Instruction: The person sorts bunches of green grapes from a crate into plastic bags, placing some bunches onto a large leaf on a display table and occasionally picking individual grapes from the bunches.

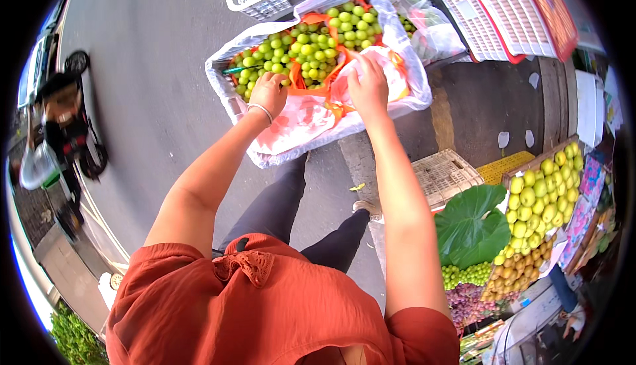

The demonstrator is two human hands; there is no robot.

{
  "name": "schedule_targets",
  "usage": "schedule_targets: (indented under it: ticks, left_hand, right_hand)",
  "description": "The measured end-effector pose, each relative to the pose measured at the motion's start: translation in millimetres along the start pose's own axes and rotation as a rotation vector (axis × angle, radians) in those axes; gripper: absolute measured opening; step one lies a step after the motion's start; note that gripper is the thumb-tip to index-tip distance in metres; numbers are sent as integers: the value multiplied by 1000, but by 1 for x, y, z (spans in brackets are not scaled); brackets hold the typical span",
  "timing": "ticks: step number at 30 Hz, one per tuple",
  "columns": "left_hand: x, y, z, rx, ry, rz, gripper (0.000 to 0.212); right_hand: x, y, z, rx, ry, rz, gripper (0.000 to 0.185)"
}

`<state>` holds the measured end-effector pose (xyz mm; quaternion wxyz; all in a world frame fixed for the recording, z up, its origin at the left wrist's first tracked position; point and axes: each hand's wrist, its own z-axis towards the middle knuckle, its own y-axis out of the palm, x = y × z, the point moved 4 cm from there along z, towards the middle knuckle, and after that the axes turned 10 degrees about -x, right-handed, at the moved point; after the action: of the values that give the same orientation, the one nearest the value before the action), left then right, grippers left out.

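Note:
A basket lined with translucent white plastic (226, 94) stands before me, holding bunches of green grapes (310, 54). Orange-edged wrapping with pink and white print (298, 116) covers its near part. My left hand (269, 94), with a pale bracelet on the wrist, rests at the border of grapes and wrapping, fingertips curled down. At the right side, my right hand (370, 84) reaches onto the wrapping by its orange edge (343, 59). What the fingertips of either hand grip is hidden. A thin green strip (241, 69) lies on the grapes at the left.
Beyond the basket is a white plastic crate (263, 5) with grapes. Bagged fruit (427, 29) and stacked baskets (492, 10) stand at upper right. An upturned beige crate (442, 176), a large leaf (472, 226) and a fruit display (541, 196) lie right. A motorbike (74, 121) is on the road.

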<state>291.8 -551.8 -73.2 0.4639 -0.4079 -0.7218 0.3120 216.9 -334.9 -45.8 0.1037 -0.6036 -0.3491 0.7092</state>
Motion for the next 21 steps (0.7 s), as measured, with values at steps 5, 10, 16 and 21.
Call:
schedule_targets:
  ticks: [5, 10, 16, 21]
  left_hand:
    - [-16, 34, -9, -247, -36, 214, 51]
    - [-2, 65, -56, -450, -114, 167, 41]
    - [-14, 77, -55, -651, -148, 87, 39]
    - [-13, 70, -31, -731, -151, 55, 32]
  right_hand:
    - [37, 39, 39, -173, 250, -667, 38]
    - [38, 37, 7, -407, 272, -784, 26]
    - [16, 51, 52, -262, 409, -143, 27]
    - [15, 88, 120, -492, 757, 294, 33]
